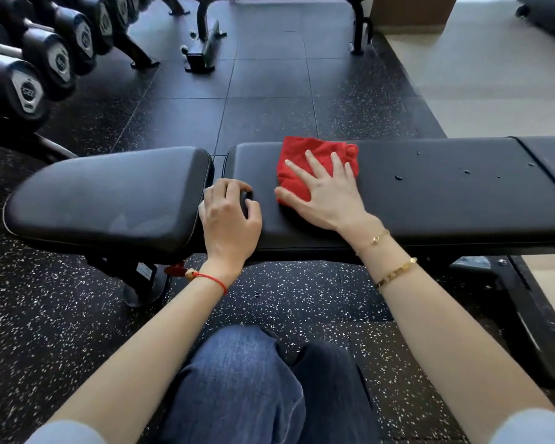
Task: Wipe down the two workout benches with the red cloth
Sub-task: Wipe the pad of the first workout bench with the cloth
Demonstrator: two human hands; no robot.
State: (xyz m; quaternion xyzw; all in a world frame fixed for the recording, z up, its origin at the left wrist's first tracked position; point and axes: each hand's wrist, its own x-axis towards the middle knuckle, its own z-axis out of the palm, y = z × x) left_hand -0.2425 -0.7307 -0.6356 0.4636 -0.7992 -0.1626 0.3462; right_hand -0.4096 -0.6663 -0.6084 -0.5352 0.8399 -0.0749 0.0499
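Step in hand: wiping the first bench (430, 200), the near one that ran left to right across the view. The right hand (326, 193) lay flat on the red cloth (305, 161), fingers straight and spread, pressing it onto the long back pad a little right of that pad's left end. The cloth was bunched, not folded square; it covered the far half of the pad's width, its far edge at the pad's far rim.

The left hand (229, 216) sat at the gap between the seat pad (109, 193) and the back pad, fingers curled over the back pad's near-left corner, apparently gripping it to steady the bench.

Bench's long axis: left-right. The wider, rounded seat pad pointed left; the back pad ran off the right edge of the view. Several water droplets (398, 177) sat on the pad to the right of the cloth, unwiped.

Judgement: early in the task. The next move looked to call for a sweep rightward along the long axis, through the droplets, with flat pressure kept on the cloth, then passes over the near half.

The second bench (279, 1) stood far, beyond dark tiled floor (269, 91), only partly in view. Dumbbells (29, 88) racked at far left.
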